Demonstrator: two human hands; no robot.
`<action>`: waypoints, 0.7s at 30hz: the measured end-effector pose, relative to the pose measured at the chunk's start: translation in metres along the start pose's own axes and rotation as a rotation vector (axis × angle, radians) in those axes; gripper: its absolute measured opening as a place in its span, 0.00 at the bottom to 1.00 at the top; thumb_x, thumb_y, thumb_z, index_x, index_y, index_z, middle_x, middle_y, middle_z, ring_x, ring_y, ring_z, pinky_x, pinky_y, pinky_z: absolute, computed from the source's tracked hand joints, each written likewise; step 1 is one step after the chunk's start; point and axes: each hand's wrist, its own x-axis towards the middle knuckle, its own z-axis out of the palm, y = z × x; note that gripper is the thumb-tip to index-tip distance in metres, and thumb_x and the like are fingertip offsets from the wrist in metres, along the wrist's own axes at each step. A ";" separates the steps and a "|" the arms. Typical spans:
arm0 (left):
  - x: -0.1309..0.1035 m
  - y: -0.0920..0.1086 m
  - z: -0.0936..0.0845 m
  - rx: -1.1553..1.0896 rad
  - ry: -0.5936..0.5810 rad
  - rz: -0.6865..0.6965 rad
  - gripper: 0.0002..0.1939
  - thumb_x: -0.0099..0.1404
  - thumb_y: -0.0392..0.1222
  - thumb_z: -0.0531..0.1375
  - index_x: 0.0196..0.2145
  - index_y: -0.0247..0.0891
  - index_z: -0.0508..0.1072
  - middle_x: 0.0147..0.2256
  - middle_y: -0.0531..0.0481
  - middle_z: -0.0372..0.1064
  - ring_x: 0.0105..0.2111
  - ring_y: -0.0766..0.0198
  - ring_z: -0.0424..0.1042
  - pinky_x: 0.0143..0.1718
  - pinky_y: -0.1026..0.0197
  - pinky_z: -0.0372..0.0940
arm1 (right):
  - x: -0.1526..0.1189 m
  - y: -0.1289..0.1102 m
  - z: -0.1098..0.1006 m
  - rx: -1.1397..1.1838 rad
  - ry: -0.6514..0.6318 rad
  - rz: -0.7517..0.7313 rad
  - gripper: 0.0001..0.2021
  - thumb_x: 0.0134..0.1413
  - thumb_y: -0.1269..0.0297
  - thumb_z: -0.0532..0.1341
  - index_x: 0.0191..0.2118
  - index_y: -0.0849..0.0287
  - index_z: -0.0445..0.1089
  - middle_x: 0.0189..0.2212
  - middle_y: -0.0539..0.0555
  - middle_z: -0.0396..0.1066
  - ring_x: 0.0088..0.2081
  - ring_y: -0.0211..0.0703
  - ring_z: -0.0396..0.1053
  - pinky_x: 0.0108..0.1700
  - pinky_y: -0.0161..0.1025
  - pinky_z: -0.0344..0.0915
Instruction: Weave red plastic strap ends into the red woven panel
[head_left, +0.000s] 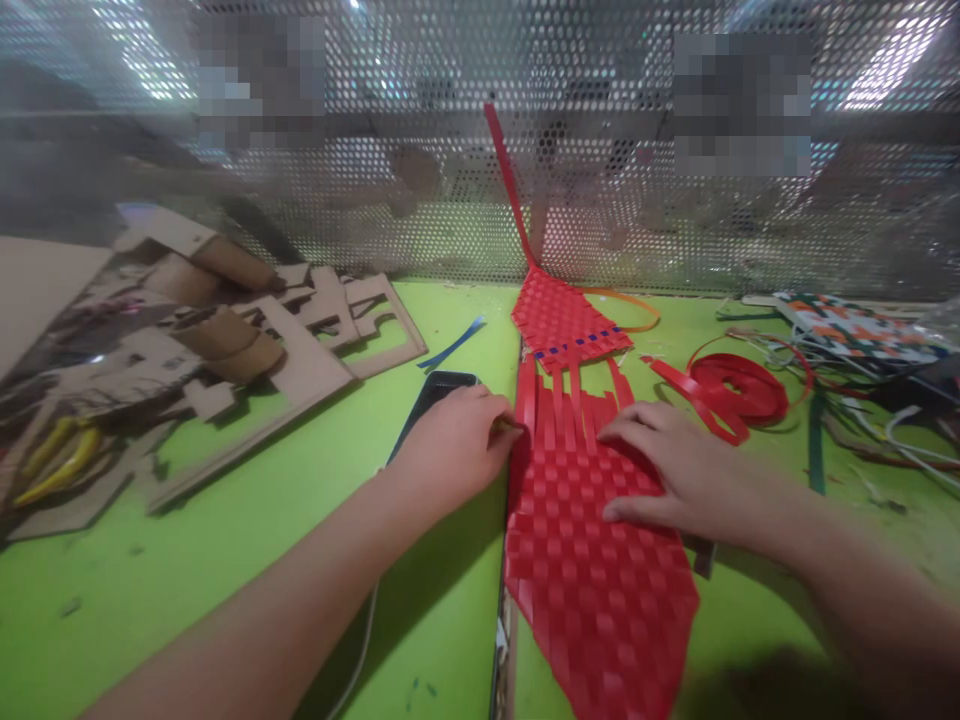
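A red piece woven from flat plastic strips (592,560) runs up the middle of the green table, and loose lengthwise strips join it to a smaller woven end (559,310) with a dark blue row across it. At the left edge of the weave, my left hand (469,430) is closed in a pinch on a red strip (527,400). My right hand (667,465) lies on the right side of the weave, thumb and fingers spread apart. One long red strip (510,185) sticks up from the far end.
Left lie cardboard cutouts (315,375) and yellow-handled scissors (64,460). A phone (427,395) with a white cable sits beside my left hand. A red strip coil (739,388) and a multicoloured woven piece (862,325) are at right. A perforated metal screen (450,190) stands behind.
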 end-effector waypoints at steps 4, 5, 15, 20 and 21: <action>-0.001 -0.001 0.004 -0.004 -0.024 0.009 0.14 0.76 0.46 0.56 0.42 0.39 0.80 0.41 0.41 0.73 0.42 0.47 0.75 0.41 0.49 0.69 | 0.000 -0.004 0.001 0.005 -0.019 0.034 0.38 0.57 0.32 0.67 0.62 0.57 0.72 0.59 0.66 0.70 0.58 0.67 0.70 0.60 0.62 0.68; -0.001 -0.002 0.005 -0.012 -0.029 0.002 0.14 0.76 0.47 0.56 0.42 0.39 0.80 0.41 0.41 0.72 0.42 0.47 0.75 0.41 0.49 0.69 | 0.000 -0.005 0.000 0.013 -0.020 0.041 0.37 0.57 0.33 0.67 0.62 0.56 0.72 0.59 0.66 0.70 0.58 0.67 0.70 0.59 0.62 0.68; 0.000 0.000 0.012 -0.012 -0.062 -0.048 0.10 0.77 0.42 0.58 0.45 0.36 0.78 0.46 0.38 0.72 0.47 0.46 0.74 0.51 0.45 0.69 | 0.001 -0.008 0.001 0.013 -0.033 0.070 0.34 0.58 0.35 0.67 0.60 0.56 0.72 0.58 0.64 0.71 0.59 0.65 0.69 0.59 0.58 0.68; 0.001 -0.002 0.014 -0.029 -0.061 -0.061 0.08 0.76 0.41 0.59 0.43 0.38 0.78 0.44 0.41 0.74 0.46 0.47 0.74 0.51 0.45 0.69 | 0.001 -0.008 0.000 0.013 -0.059 0.070 0.34 0.59 0.37 0.67 0.60 0.57 0.71 0.58 0.65 0.71 0.59 0.65 0.69 0.60 0.58 0.68; 0.001 -0.003 0.014 -0.030 -0.059 -0.058 0.08 0.76 0.41 0.60 0.43 0.38 0.78 0.44 0.41 0.74 0.46 0.47 0.74 0.51 0.46 0.69 | 0.001 -0.008 0.001 0.009 -0.056 0.067 0.34 0.59 0.37 0.68 0.60 0.57 0.71 0.58 0.65 0.71 0.59 0.65 0.69 0.60 0.58 0.68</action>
